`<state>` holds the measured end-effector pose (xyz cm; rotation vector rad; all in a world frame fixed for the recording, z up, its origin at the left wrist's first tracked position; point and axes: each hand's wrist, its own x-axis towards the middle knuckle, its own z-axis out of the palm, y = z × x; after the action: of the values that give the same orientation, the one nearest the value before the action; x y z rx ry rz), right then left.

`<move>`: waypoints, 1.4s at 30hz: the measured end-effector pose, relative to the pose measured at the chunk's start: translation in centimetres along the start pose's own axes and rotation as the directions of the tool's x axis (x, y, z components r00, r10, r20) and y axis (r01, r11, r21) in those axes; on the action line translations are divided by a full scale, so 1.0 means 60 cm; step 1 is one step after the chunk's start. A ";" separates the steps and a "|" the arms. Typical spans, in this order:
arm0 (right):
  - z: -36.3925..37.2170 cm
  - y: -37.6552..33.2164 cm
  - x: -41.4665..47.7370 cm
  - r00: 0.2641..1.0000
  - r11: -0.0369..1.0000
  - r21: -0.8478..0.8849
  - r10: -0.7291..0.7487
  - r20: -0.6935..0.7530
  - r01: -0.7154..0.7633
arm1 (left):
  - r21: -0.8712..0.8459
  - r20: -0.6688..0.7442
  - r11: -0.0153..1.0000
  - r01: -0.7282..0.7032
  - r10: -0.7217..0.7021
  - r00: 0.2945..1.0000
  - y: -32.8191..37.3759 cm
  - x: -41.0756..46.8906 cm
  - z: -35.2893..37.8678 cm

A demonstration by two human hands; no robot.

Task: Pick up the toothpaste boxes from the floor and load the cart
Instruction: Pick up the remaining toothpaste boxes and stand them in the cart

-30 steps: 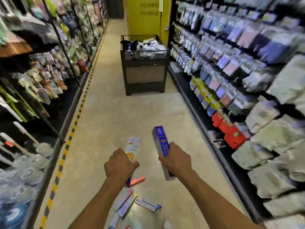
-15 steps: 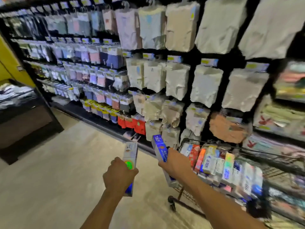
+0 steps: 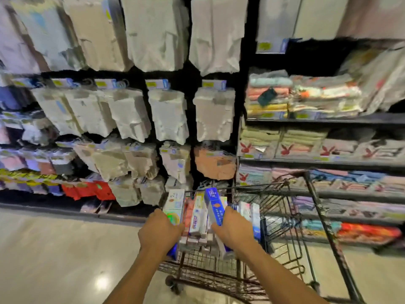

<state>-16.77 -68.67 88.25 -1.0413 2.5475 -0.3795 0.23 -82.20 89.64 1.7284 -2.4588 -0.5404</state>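
Note:
My left hand grips a white toothpaste box with a green and orange mark, held upright at the left end of the cart. A blue toothpaste box stands upright in the grip of my right hand, over the cart's basket. The black wire cart stands in front of me against the shelving. Several toothpaste boxes stand packed in a row inside its left part, between and behind my hands.
Shelving with hanging packaged garments fills the wall behind the cart. Folded towels lie on shelves to the right. Beige shop floor stretches to the left and below. The cart's right half is bare wire.
My view has swung right from the aisle to the cart. Both hands have carried their boxes from beside the cart to over its left end.

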 end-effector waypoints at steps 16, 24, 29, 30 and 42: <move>0.076 0.296 0.206 0.844 0.839 0.103 0.536 0.003 -0.534 | -0.011 0.321 0.983 -0.186 0.179 0.930 0.251 0.222 0.327; 0.170 0.366 0.323 0.786 0.772 0.149 0.612 0.088 -0.618 | 0.107 0.373 0.975 -0.195 0.142 0.917 0.317 0.265 0.516; 0.222 0.391 0.386 0.777 0.764 0.157 0.627 0.051 -0.626 | 0.064 0.324 0.978 -0.197 0.166 0.931 0.324 0.284 0.605; 0.231 0.396 0.396 0.775 0.763 0.148 0.630 0.051 -0.629 | 0.083 0.338 0.975 -0.208 0.169 0.926 0.326 0.288 0.618; 0.281 0.405 0.429 0.842 0.841 0.030 0.540 0.013 -0.540 | 0.198 0.349 0.931 -0.305 0.224 0.910 0.327 0.298 0.654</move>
<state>-41.65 -72.06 58.13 -0.2689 2.6744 -0.2539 -34.29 -83.71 57.27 1.4289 -3.0507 -0.5392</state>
